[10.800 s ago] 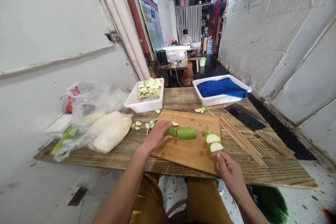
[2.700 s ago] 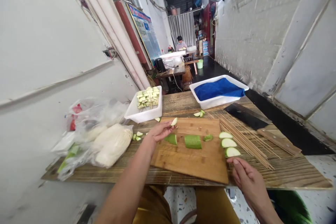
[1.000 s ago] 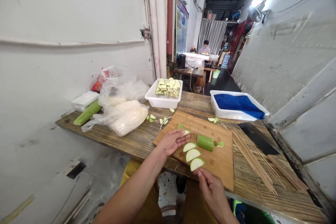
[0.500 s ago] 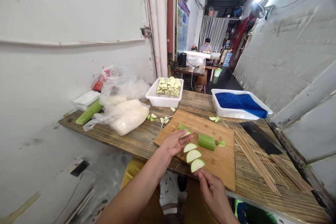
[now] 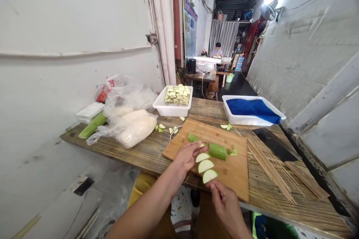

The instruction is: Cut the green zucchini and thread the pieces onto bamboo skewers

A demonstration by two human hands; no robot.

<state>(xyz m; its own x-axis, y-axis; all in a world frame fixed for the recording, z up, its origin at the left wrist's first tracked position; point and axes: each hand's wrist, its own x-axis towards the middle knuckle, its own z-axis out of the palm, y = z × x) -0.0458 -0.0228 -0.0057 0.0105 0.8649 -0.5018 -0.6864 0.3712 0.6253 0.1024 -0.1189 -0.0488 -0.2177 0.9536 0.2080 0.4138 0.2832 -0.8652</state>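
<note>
My right hand [image 5: 226,199] is closed on the lower end of a thin skewer. Along this skewer sit several half-round zucchini slices [image 5: 206,166], pale inside with green rims. At its upper end my left hand [image 5: 186,157] pinches another zucchini slice [image 5: 202,144], partly hidden by the fingers. Both hands are over the near part of the wooden cutting board [image 5: 232,175]. A cut zucchini piece [image 5: 217,151] lies on the board beyond the slices, with a small green offcut [image 5: 232,152] to its right. More cut zucchini [image 5: 193,137] lies just past my left fingers.
Loose bamboo skewers [image 5: 270,170] and a cleaver [image 5: 276,143] lie at right. Behind stand a white tub [image 5: 172,110] of skewered slices and a white tray [image 5: 246,120] with blue cloth. Plastic bags [image 5: 136,127] and a whole zucchini [image 5: 93,125] are left. A person [image 5: 216,50] sits far back.
The view has shifted slightly, so the table things appear a little further left. Both hands keep nearly the same pose on the skewer and slices.
</note>
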